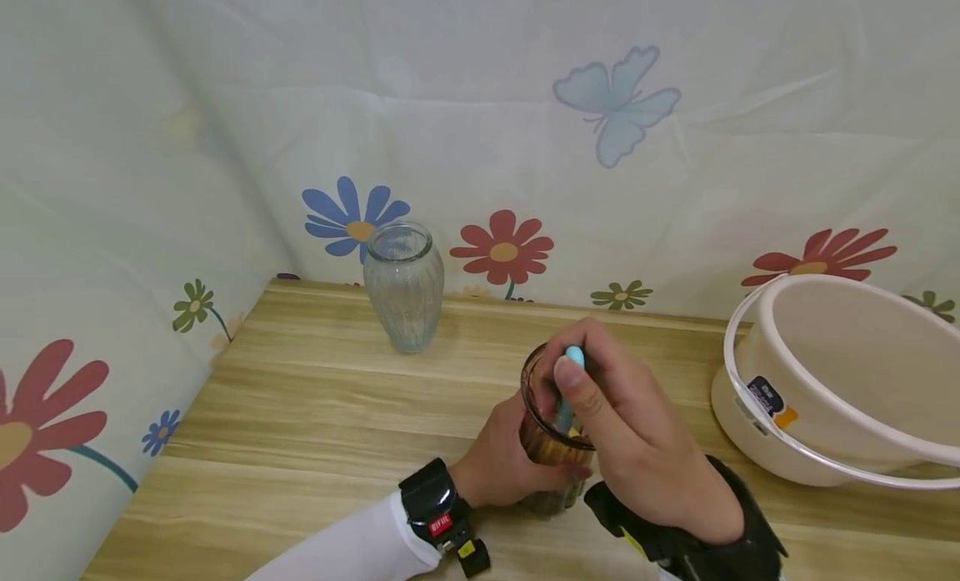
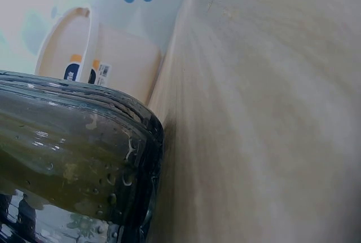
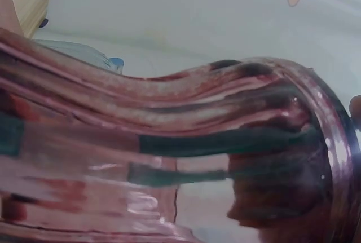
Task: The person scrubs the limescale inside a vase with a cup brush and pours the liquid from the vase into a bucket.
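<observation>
My left hand [image 1: 495,460] grips the body of a ribbed, brownish-pink glass vase [image 1: 546,452] over the table. The vase mouth is turned up towards the head camera. With its fingers at the mouth, my right hand [image 1: 637,431] pinches a stick-like tool with a light-blue handle [image 1: 574,355]. Its lower part runs down inside the vase, where a bit of yellow shows; the tool's head is not clear. Drops cling to the thick vase base [image 2: 113,181] in the left wrist view. Through the ribbed wall [image 3: 225,102] in the right wrist view, a teal strip is visible.
A clear ribbed glass vase [image 1: 405,293] stands upright towards the back left of the wooden table [image 1: 300,406]. On the right is a cream bucket [image 1: 825,439] with its handle lowered. A flower-printed cloth [image 1: 480,131] hangs behind the table.
</observation>
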Demonstrator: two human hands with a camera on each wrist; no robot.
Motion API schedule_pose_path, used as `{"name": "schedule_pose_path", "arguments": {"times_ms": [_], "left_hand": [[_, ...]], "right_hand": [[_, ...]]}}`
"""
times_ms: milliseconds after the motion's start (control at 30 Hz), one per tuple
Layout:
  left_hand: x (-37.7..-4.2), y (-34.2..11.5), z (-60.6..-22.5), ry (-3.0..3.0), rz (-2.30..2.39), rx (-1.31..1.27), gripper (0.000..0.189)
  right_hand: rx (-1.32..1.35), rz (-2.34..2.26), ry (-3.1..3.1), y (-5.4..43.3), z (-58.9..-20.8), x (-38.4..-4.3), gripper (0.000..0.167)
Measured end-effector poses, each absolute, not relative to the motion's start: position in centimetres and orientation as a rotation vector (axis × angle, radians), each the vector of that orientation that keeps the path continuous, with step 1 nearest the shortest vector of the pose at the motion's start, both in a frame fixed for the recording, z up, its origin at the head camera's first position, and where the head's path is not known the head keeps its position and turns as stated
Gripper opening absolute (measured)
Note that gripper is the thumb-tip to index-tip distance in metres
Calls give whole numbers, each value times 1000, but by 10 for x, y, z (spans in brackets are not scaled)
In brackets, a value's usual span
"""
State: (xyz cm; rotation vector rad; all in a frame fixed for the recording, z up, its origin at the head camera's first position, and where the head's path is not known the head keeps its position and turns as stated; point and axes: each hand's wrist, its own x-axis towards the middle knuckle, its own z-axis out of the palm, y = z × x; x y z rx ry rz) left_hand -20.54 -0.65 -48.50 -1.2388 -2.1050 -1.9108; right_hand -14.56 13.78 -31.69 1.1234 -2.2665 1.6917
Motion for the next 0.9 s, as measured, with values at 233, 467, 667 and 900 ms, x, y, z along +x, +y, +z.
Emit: {"name": "schedule_pose_path", "arguments": {"times_ms": [233,467,667,900], "left_hand": [[-205,-6,-487,-2101,-1922,-1231,72],[-205,-5,-485,-2122,-1826,-1212,74],[-205,-6,-483,-2120,-1825,-1222,73],[-205,-5,-485,-2101,-1842,-1235,73]], "right_hand": [[1180,1706,-2123,137,-323,-145,16],[1222,1899,-1339,131,-328,-156,23],[1182,1939,-1278,131,-326,-156,27],[1122,1905,-1454,132,-329,-157,24]]}}
